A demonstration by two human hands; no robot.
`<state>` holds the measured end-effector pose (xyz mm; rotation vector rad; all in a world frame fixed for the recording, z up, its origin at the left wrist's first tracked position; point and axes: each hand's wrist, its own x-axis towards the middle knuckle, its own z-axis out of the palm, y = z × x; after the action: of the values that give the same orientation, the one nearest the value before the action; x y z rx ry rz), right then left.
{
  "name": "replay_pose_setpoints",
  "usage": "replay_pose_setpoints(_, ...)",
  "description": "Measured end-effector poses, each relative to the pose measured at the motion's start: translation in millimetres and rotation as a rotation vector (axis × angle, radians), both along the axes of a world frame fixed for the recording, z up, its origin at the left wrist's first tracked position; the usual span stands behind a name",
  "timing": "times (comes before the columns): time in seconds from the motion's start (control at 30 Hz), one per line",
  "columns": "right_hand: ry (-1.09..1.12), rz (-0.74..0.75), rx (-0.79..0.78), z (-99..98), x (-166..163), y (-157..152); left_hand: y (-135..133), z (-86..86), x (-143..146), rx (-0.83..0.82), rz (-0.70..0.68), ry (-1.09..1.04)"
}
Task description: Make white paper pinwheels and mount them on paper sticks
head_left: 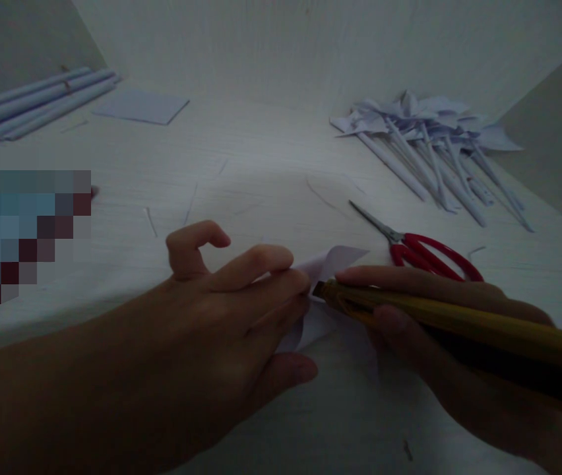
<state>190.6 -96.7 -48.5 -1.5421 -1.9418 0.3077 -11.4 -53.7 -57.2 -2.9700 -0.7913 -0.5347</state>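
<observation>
Between my hands is a white paper piece (347, 257) with curled, folded flaps, partly hidden by my fingers. My left hand (231, 316) presses its bunched fingertips on the paper's left side, with the thumb stretched below and the little finger raised and bent. My right hand (434, 349) grips a long yellow-and-black tool (439, 313), whose exact kind I cannot make out. The tool's dark, blunt tip touches or almost touches the paper beside my left fingertips. Just beyond my right hand lie scissors (409, 251) with red handles, blades pointing away to the left.
A pile of paper pinwheels (429, 132) on paper sticks lies at the back right. Rolled paper tubes (38, 105) rest at the back left, near a flat paper sheet (141, 107). Thin scraps dot the white table (251, 191). A blurred-out patch covers the left edge.
</observation>
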Motion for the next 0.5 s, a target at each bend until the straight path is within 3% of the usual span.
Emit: replay_pose_setpoints(0.5, 0.117, 0.094, -0.130, -0.2, -2.5, 2.4, 2.8, -5.0, -12.0, 0.008, -0.057, 0.026)
